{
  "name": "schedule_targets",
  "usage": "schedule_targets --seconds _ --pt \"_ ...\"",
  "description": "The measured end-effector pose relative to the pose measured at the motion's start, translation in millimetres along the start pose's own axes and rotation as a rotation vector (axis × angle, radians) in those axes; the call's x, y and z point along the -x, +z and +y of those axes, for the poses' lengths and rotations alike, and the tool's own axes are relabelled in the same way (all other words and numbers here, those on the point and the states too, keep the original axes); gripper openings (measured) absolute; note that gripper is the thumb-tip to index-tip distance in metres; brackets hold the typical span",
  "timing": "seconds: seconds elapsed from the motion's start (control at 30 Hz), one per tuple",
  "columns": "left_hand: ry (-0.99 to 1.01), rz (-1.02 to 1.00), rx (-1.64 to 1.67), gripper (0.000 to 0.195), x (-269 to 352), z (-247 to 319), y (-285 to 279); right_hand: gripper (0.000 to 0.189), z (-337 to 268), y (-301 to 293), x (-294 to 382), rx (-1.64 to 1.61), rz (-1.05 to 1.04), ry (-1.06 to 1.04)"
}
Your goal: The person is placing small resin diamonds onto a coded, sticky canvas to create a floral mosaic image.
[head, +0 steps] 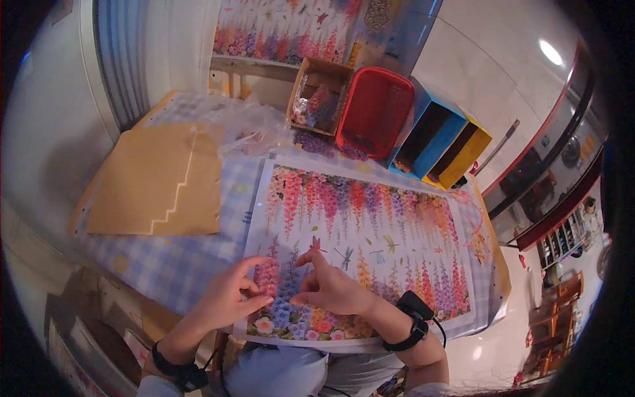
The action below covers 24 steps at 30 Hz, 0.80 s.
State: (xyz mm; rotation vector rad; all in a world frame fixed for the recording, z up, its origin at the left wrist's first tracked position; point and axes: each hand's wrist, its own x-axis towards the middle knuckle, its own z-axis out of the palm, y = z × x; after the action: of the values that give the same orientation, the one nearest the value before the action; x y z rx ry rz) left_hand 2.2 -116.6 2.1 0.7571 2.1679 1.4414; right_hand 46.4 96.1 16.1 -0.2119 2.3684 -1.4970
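Note:
A large printed sheet with hanging and upright flowers and dragonflies [377, 253] lies flat on the table before me. My left hand [233, 295] is over the sheet's near left part, fingers curved and apart, with thumb and index finger around a pink flower cluster [266, 275]. To its right, my right hand [330, 288] is over the same sheet with its index finger bent and thumb apart. I cannot make out anything held in either hand. Both wrists wear black bands.
A brown cardboard sheet [163, 186] lies on the checked tablecloth [237, 208] at left, beside a crumpled clear plastic bag [258, 124]. Behind the print stand a cardboard box [317, 130], a red plastic basket [347, 134], a blue box [439, 134] and a yellow box [466, 159].

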Motion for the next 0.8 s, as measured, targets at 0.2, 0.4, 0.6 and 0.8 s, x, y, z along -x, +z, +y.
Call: schedule_targets --seconds 0.2,0.4,0.6,0.8 --pt "0.053 0.01 -0.07 0.056 -1.1 -1.7 0.5 0.051 0.6 0.4 0.6 0.025 0.01 -0.037" --pt "0.053 0.022 -0.087 0.055 -1.4 -1.3 1.3 0.052 0.9 -0.4 0.3 0.051 0.004 -0.044" --pt "0.048 0.01 -0.075 0.054 -1.8 -3.0 1.6 0.051 3.5 0.8 -0.2 0.061 0.018 -0.058" --pt "0.058 0.008 -0.077 0.053 -2.0 -2.5 2.2 0.051 4.3 0.3 -0.2 0.077 0.016 -0.071"
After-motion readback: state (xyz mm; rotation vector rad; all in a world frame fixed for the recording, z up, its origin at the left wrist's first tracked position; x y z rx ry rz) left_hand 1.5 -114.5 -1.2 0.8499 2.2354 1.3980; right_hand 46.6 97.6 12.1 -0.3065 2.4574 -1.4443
